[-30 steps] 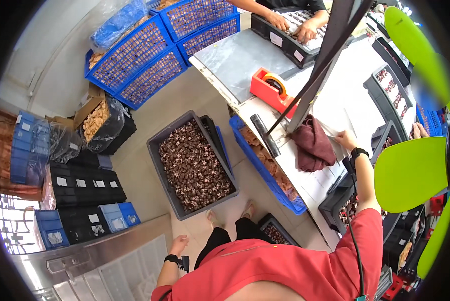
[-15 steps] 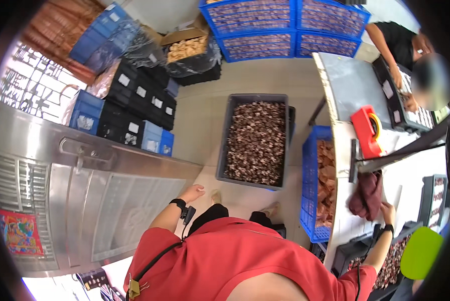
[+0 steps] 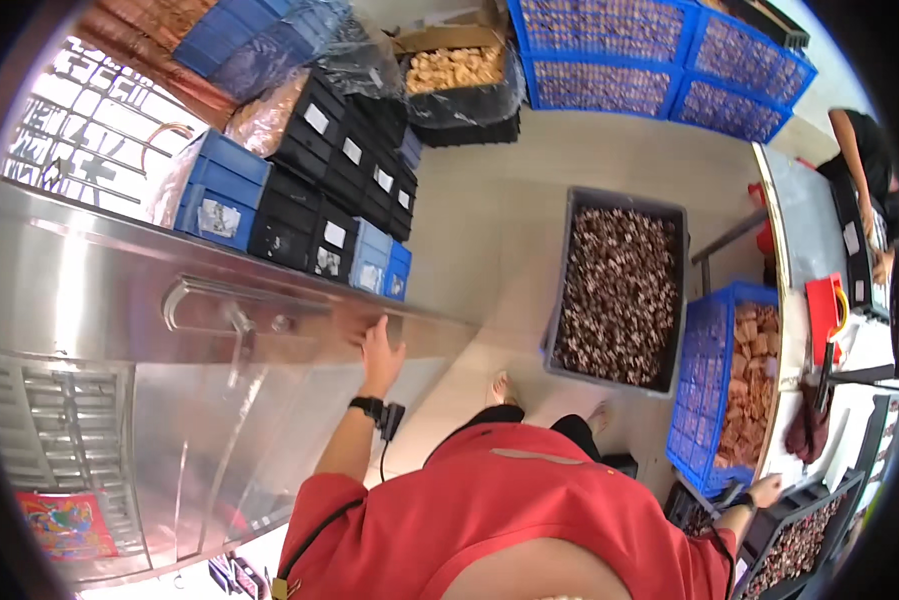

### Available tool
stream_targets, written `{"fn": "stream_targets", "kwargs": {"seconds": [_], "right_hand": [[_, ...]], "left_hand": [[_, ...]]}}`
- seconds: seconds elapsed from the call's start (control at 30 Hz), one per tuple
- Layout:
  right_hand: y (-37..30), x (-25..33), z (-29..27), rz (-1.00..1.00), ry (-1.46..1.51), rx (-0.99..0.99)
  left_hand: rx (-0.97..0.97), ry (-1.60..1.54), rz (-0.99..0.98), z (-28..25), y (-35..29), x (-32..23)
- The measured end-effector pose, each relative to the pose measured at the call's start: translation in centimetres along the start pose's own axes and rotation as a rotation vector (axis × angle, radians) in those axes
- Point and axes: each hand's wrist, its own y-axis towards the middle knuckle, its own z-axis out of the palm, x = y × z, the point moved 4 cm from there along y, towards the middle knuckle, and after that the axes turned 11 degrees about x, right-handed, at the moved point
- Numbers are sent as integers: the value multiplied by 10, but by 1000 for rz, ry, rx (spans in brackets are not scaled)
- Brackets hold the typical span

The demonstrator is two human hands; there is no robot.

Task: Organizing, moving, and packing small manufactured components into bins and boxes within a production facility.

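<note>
My left hand [image 3: 379, 357] is raised beside the shiny metal door [image 3: 299, 395], its fingers stretched out near the door's edge. They seem to touch the surface, where a reflection of the hand shows. The door's lever handle [image 3: 237, 320] is further left, apart from my fingers. My right hand [image 3: 765, 490] hovers at the near edge of the white table [image 3: 854, 425], with fingers loosely curled and nothing visible in them. Close to it are a maroon cloth [image 3: 807, 430] on the table and a black tray [image 3: 814, 525] of small dark pieces.
A grey tub [image 3: 681, 300] full of dark and pale pieces stands on the floor ahead. Right of it is a blue crate [image 3: 697, 390] of brown pieces. Black bins [image 3: 314, 185] are stacked behind the door. Across the table, another person's hand [image 3: 881, 265] works over a black tray.
My left hand has risen to the door with its fingers extended. My right hand has come away from the maroon cloth toward me. The whole view has swung left.
</note>
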Motion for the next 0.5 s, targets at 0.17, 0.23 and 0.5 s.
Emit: {"fn": "stream_targets", "kwargs": {"seconds": [0.17, 0.23, 0.5], "right_hand": [[-198, 73, 186, -298, 257, 1071], [-285, 165, 196, -771, 19, 1336], [-433, 443, 207, -1167, 9, 1538]], "left_hand": [[47, -8, -21, 0, -15, 11], [69, -101, -3, 0, -16, 15], [393, -383, -167, 25, -44, 91]]}}
